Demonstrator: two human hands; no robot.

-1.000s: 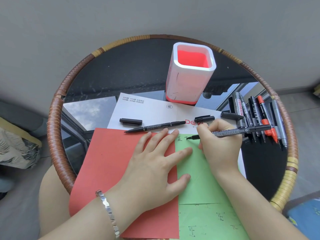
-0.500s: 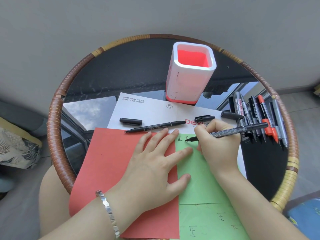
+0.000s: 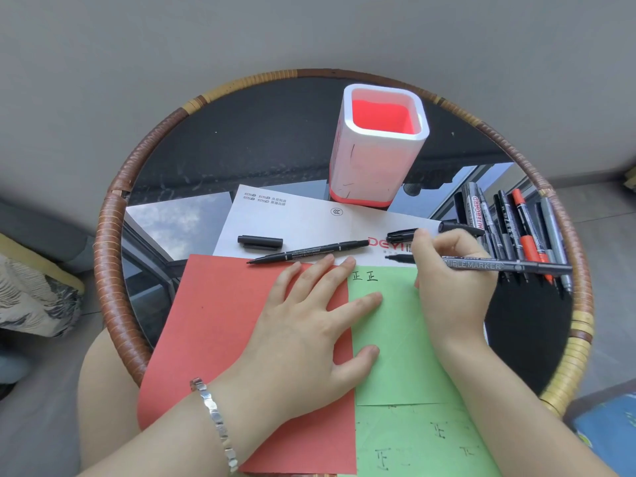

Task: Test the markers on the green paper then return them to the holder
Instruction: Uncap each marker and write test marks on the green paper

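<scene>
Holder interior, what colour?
Bright red inside the holder; white outer walls, red band at the base. Head view shows it best.

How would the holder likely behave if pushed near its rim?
The holder looks empty, so it is probably light. It stands taller than its base is wide, so a push up high might tip it. The table top is glossy and reflective, so a push low down would more likely slide it than topple it.

Holder [image 3: 371, 166] mouth clear, marker [image 3: 309, 251] lying in front
</scene>
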